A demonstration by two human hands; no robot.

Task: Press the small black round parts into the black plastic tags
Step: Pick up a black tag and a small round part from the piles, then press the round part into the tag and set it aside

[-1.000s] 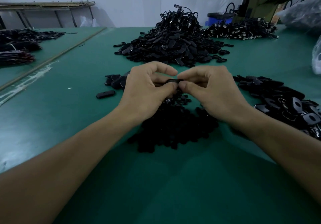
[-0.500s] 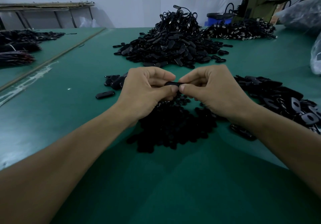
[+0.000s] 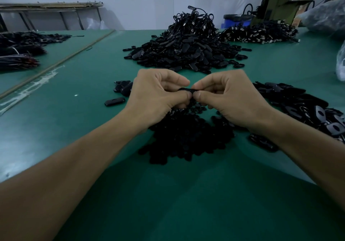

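My left hand and right hand meet at the centre of the frame. Their fingers are curled, and thumbs and forefingers pinch one black plastic tag from either end, just above the pile of small black round parts. My fingertips hide whether a round part sits in it.

Bare green table spreads across the lower frame and out to the left, up to a raised strip running diagonally at upper left. A spread of tags crowds the right edge. A lone tag lies left of my left hand, and a tall heap of tags stands at upper centre.

At upper right sits a blue tub, and I cannot make out its contents. A plastic bag beside it holds something dark, too blurred to name.
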